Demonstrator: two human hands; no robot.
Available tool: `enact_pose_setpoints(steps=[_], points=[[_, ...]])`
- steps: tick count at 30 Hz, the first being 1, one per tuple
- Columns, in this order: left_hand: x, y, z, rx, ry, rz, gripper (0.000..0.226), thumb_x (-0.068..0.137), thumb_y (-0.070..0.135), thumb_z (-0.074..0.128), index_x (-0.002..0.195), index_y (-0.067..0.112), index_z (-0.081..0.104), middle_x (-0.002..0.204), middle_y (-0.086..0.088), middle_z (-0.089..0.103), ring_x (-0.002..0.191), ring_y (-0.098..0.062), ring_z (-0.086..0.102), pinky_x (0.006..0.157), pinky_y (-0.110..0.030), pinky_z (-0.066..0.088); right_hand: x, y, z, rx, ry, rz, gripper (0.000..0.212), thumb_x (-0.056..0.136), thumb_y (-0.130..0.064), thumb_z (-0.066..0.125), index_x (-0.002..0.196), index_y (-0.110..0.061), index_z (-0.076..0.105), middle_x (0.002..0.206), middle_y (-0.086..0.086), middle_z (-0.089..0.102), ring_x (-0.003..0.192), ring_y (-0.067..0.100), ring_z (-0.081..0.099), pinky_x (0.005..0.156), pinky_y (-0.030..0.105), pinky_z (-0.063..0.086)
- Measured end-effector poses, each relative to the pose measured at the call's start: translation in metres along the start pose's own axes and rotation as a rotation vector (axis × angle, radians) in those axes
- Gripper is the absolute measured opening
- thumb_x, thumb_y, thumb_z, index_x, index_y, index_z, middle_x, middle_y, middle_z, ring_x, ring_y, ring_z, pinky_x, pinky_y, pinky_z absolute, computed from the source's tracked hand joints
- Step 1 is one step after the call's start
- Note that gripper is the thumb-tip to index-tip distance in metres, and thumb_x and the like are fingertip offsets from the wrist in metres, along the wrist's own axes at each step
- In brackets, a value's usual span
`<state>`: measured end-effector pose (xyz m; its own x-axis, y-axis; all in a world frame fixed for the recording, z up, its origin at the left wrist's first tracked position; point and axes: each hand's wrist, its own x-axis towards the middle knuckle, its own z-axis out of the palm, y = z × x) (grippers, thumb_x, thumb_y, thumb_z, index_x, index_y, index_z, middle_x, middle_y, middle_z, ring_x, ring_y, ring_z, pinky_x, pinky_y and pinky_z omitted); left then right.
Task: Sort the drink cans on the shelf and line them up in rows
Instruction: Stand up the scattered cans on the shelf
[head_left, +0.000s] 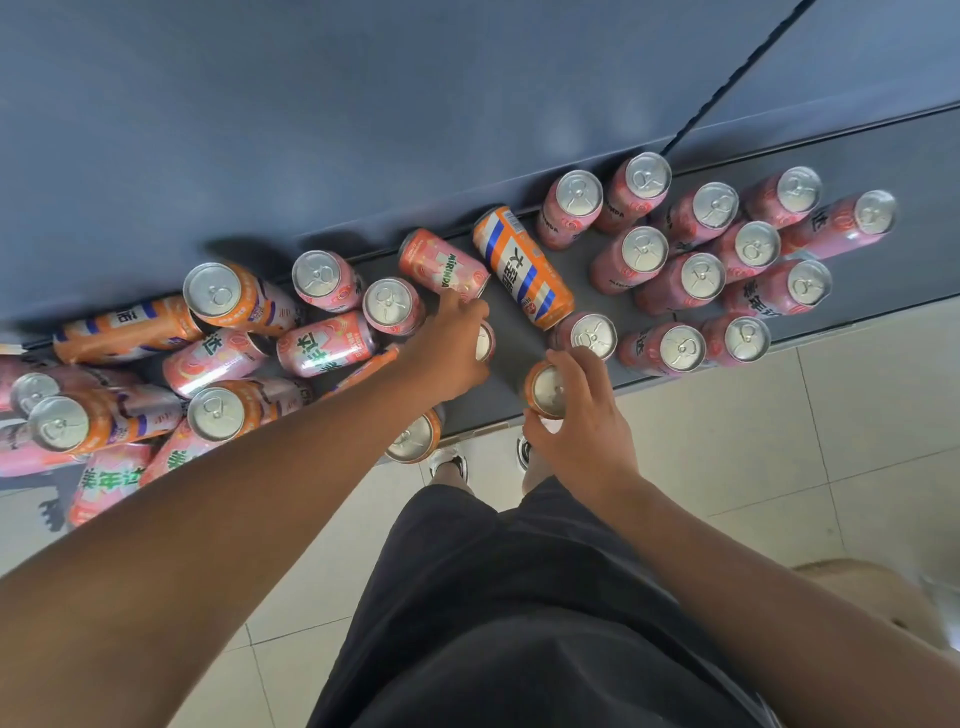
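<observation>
Pink and orange drink cans crowd a dark grey shelf (511, 395). On the right, several pink cans (701, 275) stand upright in rough rows. On the left lies a jumbled heap of pink and orange cans (208, 353), some upright, some on their sides. An orange-and-blue striped can (522, 267) and a pink Mirinda can (441, 265) lie on their sides in the middle. My left hand (449, 348) grips an upright can (485, 341), mostly hidden under my fingers. My right hand (576, 415) holds an orange can (545, 389) near the shelf's front edge.
The shelf's grey back panel (363, 130) rises behind the cans. An orange can (415, 439) stands at the front edge under my left forearm. Below is a pale tiled floor (779, 441), my dark shorts and my shoes (449, 462).
</observation>
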<state>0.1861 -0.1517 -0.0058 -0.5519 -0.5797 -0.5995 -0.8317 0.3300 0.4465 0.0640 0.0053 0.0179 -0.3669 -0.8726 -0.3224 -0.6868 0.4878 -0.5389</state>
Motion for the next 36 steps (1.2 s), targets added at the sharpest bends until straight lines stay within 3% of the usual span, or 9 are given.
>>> enact_pose_setpoints(steps=[5,9,13,16,20,25,29,33,36], points=[[-0.004,0.001,-0.005,0.042,-0.011,0.025,0.064,0.081,0.026,0.076,0.136,0.014,0.044,0.137,-0.013,0.034,0.109,-0.038,0.056,0.088,-0.048,0.05,0.002,-0.004,-0.011,-0.068,0.002,-0.021,0.055,0.082,-0.024,0.076,0.131,-0.02,0.053,0.141,0.002,0.046,0.126,0.023,0.048,0.091,0.036,0.051],[0.0,0.005,-0.014,0.017,0.021,0.013,0.054,0.095,0.045,0.057,0.138,0.014,0.046,0.139,-0.012,0.045,0.118,-0.032,0.054,0.092,-0.044,0.048,0.012,-0.016,-0.015,-0.078,0.036,-0.09,0.044,0.086,-0.025,0.069,0.128,-0.019,0.058,0.139,0.003,0.05,0.127,0.023,0.048,0.098,0.041,0.047],[0.01,0.008,-0.025,0.084,0.148,0.05,0.037,0.099,0.039,0.046,0.124,0.012,0.054,0.121,-0.011,0.057,0.106,-0.032,0.056,0.073,-0.037,0.04,0.038,-0.033,-0.022,-0.04,0.113,-0.113,0.039,0.087,-0.023,0.066,0.125,-0.015,0.058,0.136,0.006,0.05,0.121,0.027,0.05,0.09,0.04,0.048],[0.024,0.008,-0.035,0.202,0.166,0.057,0.033,0.095,0.028,0.048,0.123,0.012,0.056,0.122,-0.011,0.057,0.11,-0.033,0.054,0.076,-0.038,0.042,0.066,-0.042,-0.029,-0.061,0.11,-0.072,0.043,0.085,-0.023,0.064,0.126,-0.013,0.057,0.135,0.01,0.05,0.121,0.031,0.048,0.093,0.043,0.045],[0.045,0.001,-0.045,0.338,0.129,0.037,0.036,0.092,0.026,0.056,0.125,0.012,0.054,0.125,-0.011,0.058,0.12,-0.034,0.049,0.091,-0.043,0.042,0.107,-0.044,-0.036,-0.281,-0.057,0.027,0.051,0.085,-0.029,0.061,0.133,-0.016,0.051,0.136,0.009,0.048,0.125,0.031,0.042,0.104,0.042,0.035],[0.073,-0.005,-0.041,0.549,0.025,0.049,0.062,0.083,0.023,0.07,0.138,0.012,0.044,0.133,-0.011,0.055,0.125,-0.035,0.046,0.105,-0.045,0.035,0.15,-0.034,-0.028,-0.4,-0.29,0.187,0.064,0.084,-0.04,0.067,0.137,-0.014,0.042,0.137,0.009,0.049,0.126,0.032,0.048,0.099,0.041,0.04],[0.09,-0.001,-0.034,0.602,-0.049,0.079,0.065,0.083,0.018,0.07,0.142,0.014,0.043,0.139,-0.009,0.051,0.126,-0.033,0.045,0.104,-0.044,0.036,0.167,-0.021,-0.01,-0.456,-0.397,0.245,0.079,0.082,-0.037,0.074,0.143,-0.011,0.032,0.136,0.011,0.051,0.124,0.032,0.053,0.091,0.039,0.044],[0.101,-0.001,-0.034,0.626,-0.058,0.07,0.065,0.082,0.02,0.072,0.138,0.015,0.039,0.136,-0.011,0.054,0.125,-0.035,0.048,0.102,-0.043,0.034,0.174,-0.006,0.007,-0.44,-0.464,0.295,0.095,0.082,-0.022,0.072,0.152,-0.011,0.009,0.133,0.015,0.054,0.121,0.033,0.055,0.085,0.039,0.044],[0.101,-0.01,-0.031,0.671,-0.046,0.097,0.072,0.079,0.022,0.073,0.139,0.017,0.033,0.134,-0.009,0.056,0.121,-0.035,0.049,0.102,-0.043,0.032,0.175,0.002,0.011,-0.406,-0.447,0.302,0.094,0.081,-0.017,0.072,0.151,-0.013,0.009,0.131,0.018,0.054,0.117,0.036,0.057,0.082,0.041,0.046]])
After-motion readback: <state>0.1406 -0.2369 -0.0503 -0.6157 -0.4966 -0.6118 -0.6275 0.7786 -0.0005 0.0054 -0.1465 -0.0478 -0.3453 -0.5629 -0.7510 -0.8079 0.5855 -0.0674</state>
